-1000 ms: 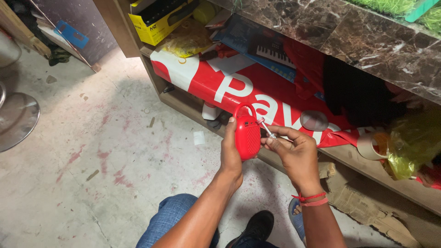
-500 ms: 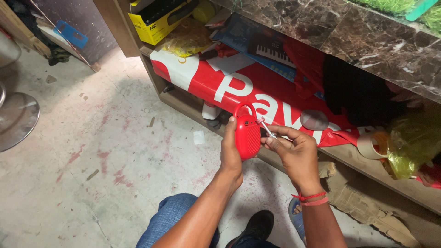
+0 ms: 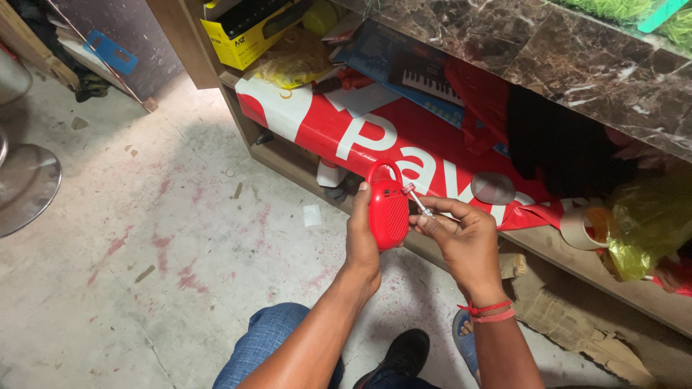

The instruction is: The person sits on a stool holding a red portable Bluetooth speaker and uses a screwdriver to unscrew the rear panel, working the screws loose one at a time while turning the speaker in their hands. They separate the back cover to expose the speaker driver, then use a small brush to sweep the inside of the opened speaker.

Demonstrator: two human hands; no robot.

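My left hand [image 3: 362, 241] grips a small red portable speaker [image 3: 388, 205] with a loop handle at its top, held upright in front of a shelf. My right hand [image 3: 461, 238] pinches a thin silver tool [image 3: 418, 201], like a small screwdriver, with its tip against the speaker's right side. A red string band circles my right wrist. Both forearms reach up from the bottom of the view, above my knee in blue jeans.
A wooden shelf [image 3: 288, 155] under a dark marble counter [image 3: 577, 65] holds a red and white banner [image 3: 346, 130], a yellow box [image 3: 241, 36], a toy keyboard box, a tape roll [image 3: 580, 227] and yellow plastic bags. Stained concrete floor lies left; a metal stool base [image 3: 25, 187] stands far left.
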